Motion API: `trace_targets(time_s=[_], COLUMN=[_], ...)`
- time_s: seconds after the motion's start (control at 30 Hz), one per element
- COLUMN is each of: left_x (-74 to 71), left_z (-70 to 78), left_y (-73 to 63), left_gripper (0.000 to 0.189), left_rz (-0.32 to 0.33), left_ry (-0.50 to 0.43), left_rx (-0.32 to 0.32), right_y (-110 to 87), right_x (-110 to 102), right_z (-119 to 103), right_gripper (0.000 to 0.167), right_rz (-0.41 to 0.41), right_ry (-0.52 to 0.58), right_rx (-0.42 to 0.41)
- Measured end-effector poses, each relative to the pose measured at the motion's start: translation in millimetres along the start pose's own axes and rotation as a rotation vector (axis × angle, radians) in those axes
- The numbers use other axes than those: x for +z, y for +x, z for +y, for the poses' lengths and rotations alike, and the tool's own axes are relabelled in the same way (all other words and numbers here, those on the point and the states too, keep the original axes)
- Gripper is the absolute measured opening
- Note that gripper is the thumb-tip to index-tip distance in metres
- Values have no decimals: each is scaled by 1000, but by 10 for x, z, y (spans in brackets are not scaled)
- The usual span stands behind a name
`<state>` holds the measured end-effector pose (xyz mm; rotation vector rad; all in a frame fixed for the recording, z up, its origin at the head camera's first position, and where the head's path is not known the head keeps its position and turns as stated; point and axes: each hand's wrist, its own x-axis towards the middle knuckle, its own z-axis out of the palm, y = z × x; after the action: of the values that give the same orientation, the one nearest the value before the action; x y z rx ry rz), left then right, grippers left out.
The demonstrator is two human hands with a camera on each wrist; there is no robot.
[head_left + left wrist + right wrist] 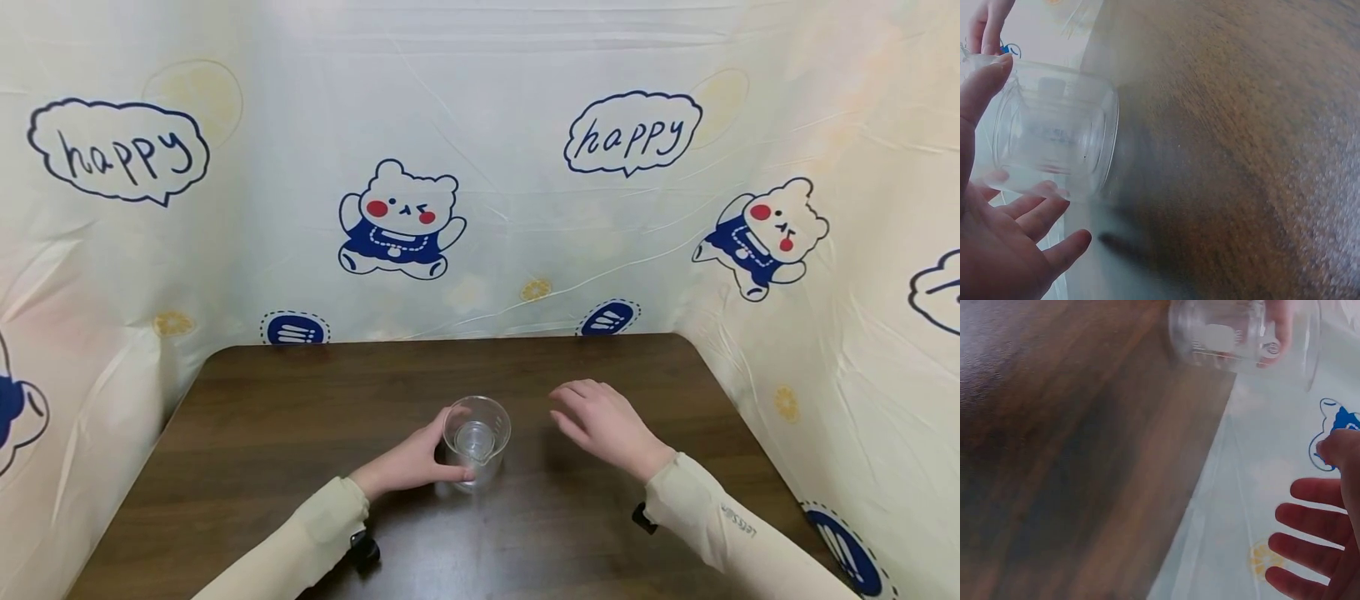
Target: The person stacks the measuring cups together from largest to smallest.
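Slightly right of the middle of the head view, a clear glass beaker (497,462) with a pouring lip stands upright on the table. A smaller clear glass vessel (475,440) sits inside it, nested within the outer wall. My left hand (411,460) holds the beaker from the left, thumb on the near side and fingers around the far side. Seen from the left wrist, the beaker (1107,134) lies between the thumb and the spread fingers. To the right of the glass, apart from it, my right hand (609,427) hovers over the table with relaxed fingers, holding nothing.
The dark brown wooden table (300,400) has rounded far corners. Behind it and along both sides hangs a pale curtain (510,233) printed with bears and "happy" bubbles. Dark wrist devices (365,550) show below the light sleeves.
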<state>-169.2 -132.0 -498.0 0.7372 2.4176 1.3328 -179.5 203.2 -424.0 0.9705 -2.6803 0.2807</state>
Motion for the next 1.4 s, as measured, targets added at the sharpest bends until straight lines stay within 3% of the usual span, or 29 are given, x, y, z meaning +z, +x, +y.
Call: trace_targets(time_s=[0.43,0.83,1.27,1.4], left_x=[0,20,19,15], left_z=[11,-8,19,14], left_y=[0,-6,-18,-13], left_gripper=[97,99,99,99], left_rz=[3,8,6,6], left_ry=[-9,8,-5,-9], left_rx=[2,4,-1,-2], right_y=[-184,-250,-290,-281], right_x=[285,443,538,542], right_z=[15,-45,-111,-122], right_gripper=[45,67,74,74], right_rz=[70,-6,-44,-18], right_ry=[-84,-158,-192,-205], right_rx=[140,256,295,282])
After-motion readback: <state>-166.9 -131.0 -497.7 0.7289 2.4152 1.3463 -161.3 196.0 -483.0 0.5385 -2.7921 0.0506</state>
